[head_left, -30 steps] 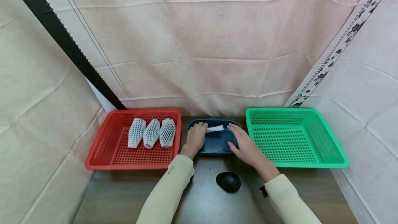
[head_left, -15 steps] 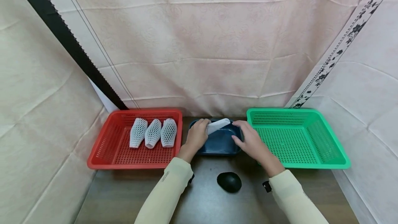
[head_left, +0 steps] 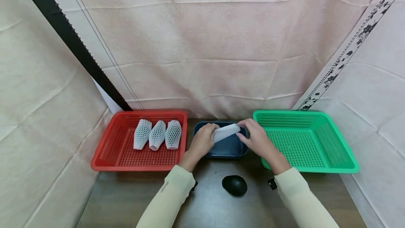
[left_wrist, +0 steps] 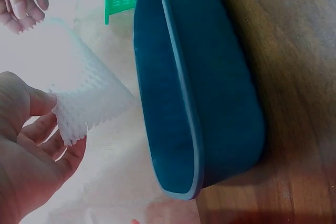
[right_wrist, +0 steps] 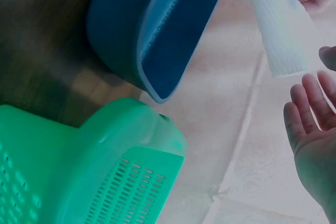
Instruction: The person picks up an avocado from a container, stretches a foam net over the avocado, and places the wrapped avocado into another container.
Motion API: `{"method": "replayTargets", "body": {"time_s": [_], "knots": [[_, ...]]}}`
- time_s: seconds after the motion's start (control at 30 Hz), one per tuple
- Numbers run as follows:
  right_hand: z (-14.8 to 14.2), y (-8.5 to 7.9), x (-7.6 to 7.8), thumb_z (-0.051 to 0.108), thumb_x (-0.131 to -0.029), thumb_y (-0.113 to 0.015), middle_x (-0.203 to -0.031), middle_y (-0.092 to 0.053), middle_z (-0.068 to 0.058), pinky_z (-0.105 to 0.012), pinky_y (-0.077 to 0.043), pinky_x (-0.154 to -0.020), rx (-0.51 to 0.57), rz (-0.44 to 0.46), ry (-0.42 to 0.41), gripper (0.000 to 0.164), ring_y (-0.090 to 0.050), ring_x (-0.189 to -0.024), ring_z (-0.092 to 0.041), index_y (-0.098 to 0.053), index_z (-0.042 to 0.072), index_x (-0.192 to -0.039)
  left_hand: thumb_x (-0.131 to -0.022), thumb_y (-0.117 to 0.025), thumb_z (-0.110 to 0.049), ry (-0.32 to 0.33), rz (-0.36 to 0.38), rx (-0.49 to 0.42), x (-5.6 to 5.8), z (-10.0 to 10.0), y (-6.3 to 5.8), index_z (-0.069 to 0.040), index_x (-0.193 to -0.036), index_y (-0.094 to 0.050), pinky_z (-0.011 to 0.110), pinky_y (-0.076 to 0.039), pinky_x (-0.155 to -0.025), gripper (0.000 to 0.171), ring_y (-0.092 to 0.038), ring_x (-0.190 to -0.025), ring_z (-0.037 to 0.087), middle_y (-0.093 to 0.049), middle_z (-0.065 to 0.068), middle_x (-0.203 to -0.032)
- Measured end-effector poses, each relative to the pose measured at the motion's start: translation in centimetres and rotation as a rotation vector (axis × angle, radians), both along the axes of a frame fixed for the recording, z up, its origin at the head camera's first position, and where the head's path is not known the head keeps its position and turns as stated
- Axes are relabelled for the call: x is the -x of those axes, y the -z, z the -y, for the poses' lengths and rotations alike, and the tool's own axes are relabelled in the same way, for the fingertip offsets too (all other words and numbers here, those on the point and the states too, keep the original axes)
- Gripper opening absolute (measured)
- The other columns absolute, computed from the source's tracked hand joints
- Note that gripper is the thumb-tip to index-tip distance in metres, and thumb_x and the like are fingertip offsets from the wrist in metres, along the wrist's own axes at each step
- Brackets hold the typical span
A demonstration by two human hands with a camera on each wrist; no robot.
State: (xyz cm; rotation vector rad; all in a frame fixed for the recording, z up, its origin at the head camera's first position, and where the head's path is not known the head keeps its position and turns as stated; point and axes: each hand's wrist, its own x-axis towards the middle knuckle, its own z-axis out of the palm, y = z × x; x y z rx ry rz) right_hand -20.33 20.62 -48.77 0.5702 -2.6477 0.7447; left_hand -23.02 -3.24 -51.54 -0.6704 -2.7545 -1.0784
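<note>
My left hand (head_left: 202,140) pinches one end of a flat white foam fruit net (head_left: 226,133), raised over the dark blue tray (head_left: 229,154). In the left wrist view, the thumb and fingers grip the ragged mesh edge of the net (left_wrist: 94,87). At the other end, my right hand (head_left: 257,140) has its thumb and fingers spread apart. The right wrist view shows those fingers (right_wrist: 310,103) close beside the net's end, with a gap visible. A dark, smooth, egg-shaped thing (head_left: 234,185) lies on the table in front of the tray.
On the left stands a red basket (head_left: 142,168) with three white foam nets (head_left: 156,135) side by side. A green basket (head_left: 311,169) stands on the right. Pale cloth (head_left: 202,45) hangs behind and at both sides of the table (head_left: 202,200).
The left hand has lifted the net out of the tray and tilted its free end toward the right hand. The right hand has drawn back slightly, then come close to that end.
</note>
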Motion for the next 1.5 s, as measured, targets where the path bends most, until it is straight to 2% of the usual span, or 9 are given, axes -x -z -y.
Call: {"method": "replayTargets", "body": {"time_s": [0.33,0.6,0.7,0.83,1.0,1.13,1.3,1.37,1.5], "knots": [[-0.1,-0.6,-0.3,0.015,-0.089,-0.082,-0.101,-0.069,-0.004,-0.044,-0.06,-0.082,0.131,0.058,-0.028,0.02,-0.067,-0.094,-0.027,-0.068,0.011,-0.103,-0.103,-0.063,-0.01,0.044,0.107,-0.039,-1.0,-0.4,-0.5,-0.013,-0.129,-0.065,0.043,-0.058,-0.097,0.027,-0.064,-0.107,0.023,-0.068,0.007,-0.126],[-0.1,-0.6,-0.8,0.014,-0.089,-0.082,-0.102,-0.073,-0.005,-0.044,-0.061,-0.075,0.161,0.078,-0.052,0.02,-0.066,-0.086,-0.019,-0.072,0.009,-0.105,-0.104,-0.06,-0.01,0.096,0.096,-0.056,-1.6,-0.7,-0.9,-0.012,-0.128,-0.065,0.042,-0.058,-0.095,0.025,-0.065,-0.104,0.024,-0.069,0.009,-0.125],[0.0,-0.6,-1.0,0.017,-0.091,-0.08,-0.099,-0.073,-0.005,-0.036,-0.059,-0.066,0.154,0.126,-0.05,0.022,-0.062,-0.077,-0.015,-0.073,0.008,-0.109,-0.104,-0.06,-0.009,0.112,0.093,-0.08,-1.8,-0.8,-1.2,-0.011,-0.128,-0.066,0.042,-0.059,-0.095,0.025,-0.065,-0.104,0.024,-0.069,0.009,-0.125],[-0.1,-0.4,-1.2,0.02,-0.095,-0.076,-0.088,-0.068,-0.002,-0.024,-0.047,-0.056,0.143,0.18,-0.055,0.02,-0.053,-0.067,-0.013,-0.071,0.009,-0.111,-0.104,-0.06,-0.008,0.126,0.086,-0.1,-2.1,-0.9,-1.7,-0.01,-0.128,-0.066,0.042,-0.058,-0.095,0.025,-0.065,-0.105,0.024,-0.069,0.009,-0.124],[0.2,-0.3,-1.5,0.018,-0.097,-0.073,-0.077,-0.062,0.0,-0.023,-0.045,-0.054,0.158,0.176,-0.074,0.012,-0.051,-0.064,-0.011,-0.069,0.008,-0.102,-0.105,-0.058,-0.01,0.126,0.066,-0.081,-2.6,-1.0,-2.2,-0.011,-0.13,-0.065,0.041,-0.059,-0.095,0.026,-0.065,-0.105,0.023,-0.069,0.009,-0.125],[0.5,-0.1,-1.7,0.019,-0.098,-0.072,-0.081,-0.067,-0.001,-0.022,-0.049,-0.057,0.133,0.152,-0.066,0.01,-0.054,-0.066,-0.01,-0.069,0.009,-0.1,-0.106,-0.058,-0.015,0.108,-0.031,-0.022,-3.2,-1.0,-2.4,-0.011,-0.134,-0.064,0.041,-0.056,-0.099,0.029,-0.064,-0.11,0.022,-0.068,0.007,-0.128],[0.8,0.1,-1.9,0.019,-0.098,-0.072,-0.088,-0.073,-0.003,-0.023,-0.054,-0.062,0.102,0.117,-0.056,0.011,-0.059,-0.07,-0.009,-0.071,0.009,-0.103,-0.104,-0.062,-0.021,0.11,-0.28,0.092,-4.0,-1.5,-2.5,-0.009,-0.136,-0.063,0.04,-0.056,-0.099,0.034,-0.065,-0.112,0.022,-0.069,0.008,-0.128],[0.9,0.0,-2.0,0.018,-0.098,-0.071,-0.088,-0.072,-0.002,-0.023,-0.054,-0.061,0.101,0.105,-0.057,0.01,-0.059,-0.07,-0.009,-0.071,0.009,-0.103,-0.103,-0.064,-0.021,0.115,-0.353,0.117,-4.2,-1.7,-2.6,-0.008,-0.135,-0.064,0.037,-0.057,-0.098,0.035,-0.067,-0.109,0.021,-0.07,0.008,-0.125],[1.0,-0.3,-2.3,0.018,-0.098,-0.071,-0.081,-0.067,0.001,-0.023,-0.051,-0.058,0.124,0.103,-0.076,0.008,-0.055,-0.067,-0.009,-0.069,0.011,-0.099,-0.101,-0.067,-0.018,0.126,-0.385,0.095,-4.5,-1.8,-2.5,-0.007,-0.132,-0.065,0.033,-0.058,-0.096,0.033,-0.069,-0.104,0.018,-0.072,0.007,-0.12]]}}
